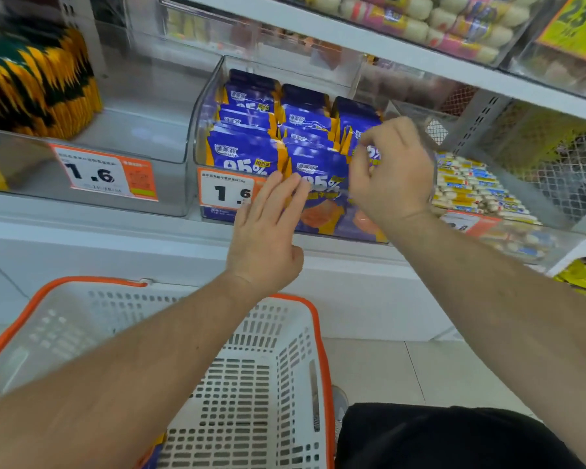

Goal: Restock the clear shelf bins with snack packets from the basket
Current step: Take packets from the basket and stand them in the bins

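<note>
While left hand (263,238) lies flat, right hand (391,174) curls.

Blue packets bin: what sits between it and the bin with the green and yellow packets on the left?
In the head view, a bare stretch of clear bin with a 1.6 price tag lies between the blue packets bin and the green and yellow packets.

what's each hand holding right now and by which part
The right hand pinches a purple snack packet by its top edge in the clear bin. The left hand holds nothing; its straight fingers lie against the bin's front.
</note>
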### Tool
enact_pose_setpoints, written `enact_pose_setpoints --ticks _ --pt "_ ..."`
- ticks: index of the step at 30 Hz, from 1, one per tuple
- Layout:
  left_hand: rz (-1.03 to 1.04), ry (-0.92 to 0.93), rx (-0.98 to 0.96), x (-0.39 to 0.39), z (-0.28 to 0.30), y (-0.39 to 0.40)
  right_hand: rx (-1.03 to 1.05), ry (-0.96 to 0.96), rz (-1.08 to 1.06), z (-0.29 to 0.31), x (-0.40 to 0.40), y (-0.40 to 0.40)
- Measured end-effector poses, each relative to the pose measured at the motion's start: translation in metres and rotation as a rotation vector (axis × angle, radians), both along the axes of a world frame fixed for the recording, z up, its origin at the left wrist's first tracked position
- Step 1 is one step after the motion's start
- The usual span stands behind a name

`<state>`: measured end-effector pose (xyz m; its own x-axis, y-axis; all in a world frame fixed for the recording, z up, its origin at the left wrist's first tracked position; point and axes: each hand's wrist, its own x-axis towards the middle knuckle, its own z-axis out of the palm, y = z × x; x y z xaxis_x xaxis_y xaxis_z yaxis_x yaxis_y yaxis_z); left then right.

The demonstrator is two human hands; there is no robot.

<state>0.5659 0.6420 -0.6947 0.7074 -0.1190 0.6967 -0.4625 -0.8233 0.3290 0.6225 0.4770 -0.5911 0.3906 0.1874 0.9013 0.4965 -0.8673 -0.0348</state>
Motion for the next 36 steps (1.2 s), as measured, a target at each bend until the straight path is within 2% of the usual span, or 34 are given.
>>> enact_pose_setpoints --ticks 2,5,7,9,11,13,16,18,22,24,26,31,34,36 --pt "-0.014 0.032 -0.048 -0.016 -0.017 0.012 -0.05 -0.04 0.2 -0.012 -0.024 0.027" --pt "0.001 0.252 -0.12 -0.047 -0.062 0.045 -0.045 0.151 0.375 -0.051 -0.05 0.073" --pt "0.074 0.477 -0.163 -0.067 -0.089 0.073 -0.025 0.405 0.382 -0.086 -0.058 0.1" --pt "0.173 0.715 -0.183 -0.086 -0.108 0.101 -0.109 0.785 0.35 -0.129 -0.06 0.124" --pt "0.245 0.888 -0.219 -0.1 -0.123 0.125 -0.222 1.1 0.276 -0.175 -0.063 0.144" --pt "0.309 0.994 -0.288 -0.109 -0.135 0.144 -0.227 1.346 0.199 -0.222 -0.072 0.163" --pt "0.398 1.03 -0.392 -0.119 -0.149 0.166 -0.096 1.729 0.052 -0.29 -0.09 0.183" --pt "0.424 1.048 -0.469 -0.125 -0.154 0.176 0.067 1.939 -0.003 -0.313 -0.105 0.19" --pt "0.488 1.142 -0.497 -0.14 -0.165 0.191 0.561 2.268 -0.061 -0.328 -0.12 0.196" --pt "0.505 1.169 -0.516 -0.144 -0.168 0.195 0.778 2.345 -0.066 -0.335 -0.121 0.201" --pt "0.527 1.184 -0.505 -0.143 -0.172 0.199 0.905 2.37 -0.086 -0.348 -0.121 0.206" --pt "0.51 1.207 -0.489 -0.143 -0.173 0.197 1.167 2.25 -0.116 -0.354 -0.118 0.203" --pt "0.481 1.2 -0.47 -0.141 -0.168 0.192 1.214 2.11 -0.158 -0.352 -0.117 0.197" --pt "0.454 1.194 -0.482 -0.141 -0.161 0.186 1.154 1.983 -0.256 -0.348 -0.115 0.189"
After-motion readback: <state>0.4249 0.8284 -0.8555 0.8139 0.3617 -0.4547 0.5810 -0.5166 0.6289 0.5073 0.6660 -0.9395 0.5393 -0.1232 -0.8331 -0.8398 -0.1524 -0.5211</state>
